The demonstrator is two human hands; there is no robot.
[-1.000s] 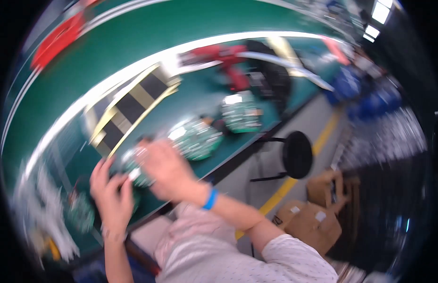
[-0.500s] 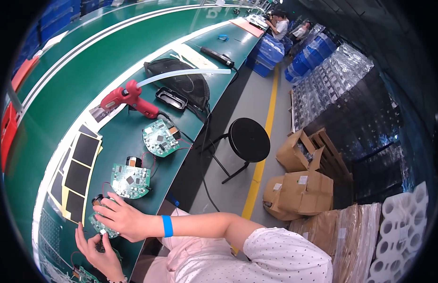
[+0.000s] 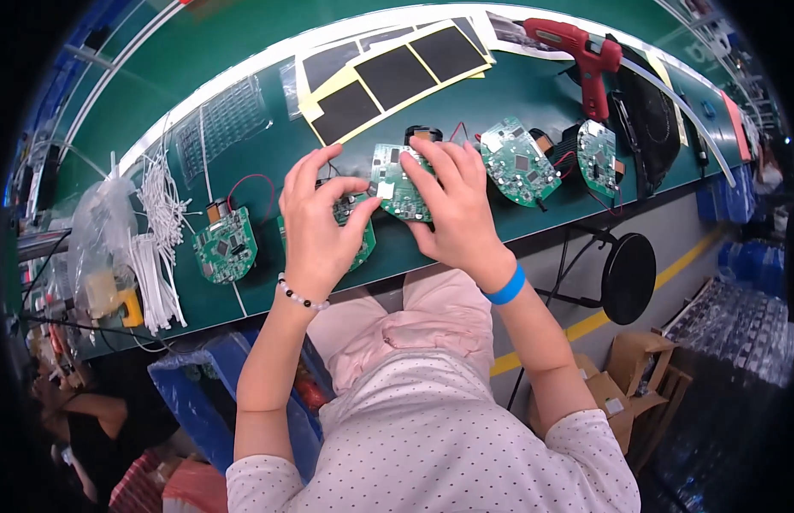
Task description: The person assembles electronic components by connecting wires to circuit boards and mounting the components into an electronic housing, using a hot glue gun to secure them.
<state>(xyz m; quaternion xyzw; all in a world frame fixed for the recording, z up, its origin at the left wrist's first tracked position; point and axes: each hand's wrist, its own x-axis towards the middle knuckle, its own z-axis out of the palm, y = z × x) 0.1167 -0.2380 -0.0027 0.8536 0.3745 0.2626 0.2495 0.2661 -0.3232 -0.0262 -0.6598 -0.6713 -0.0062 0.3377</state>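
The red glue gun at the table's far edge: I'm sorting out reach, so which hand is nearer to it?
Right. The right hand lies below-left of the red glue gun; the left hand sits farther left, beyond it.

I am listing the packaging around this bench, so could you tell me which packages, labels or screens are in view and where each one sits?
Cardboard boxes: on the floor at lower right, beyond the black stool; brown, some flaps open.
Plastic bag: at the left end of the green bench, beside the white cable ties; clear and crumpled.
Blue crates: on the floor at far right; stacked.
No screens or signs show.
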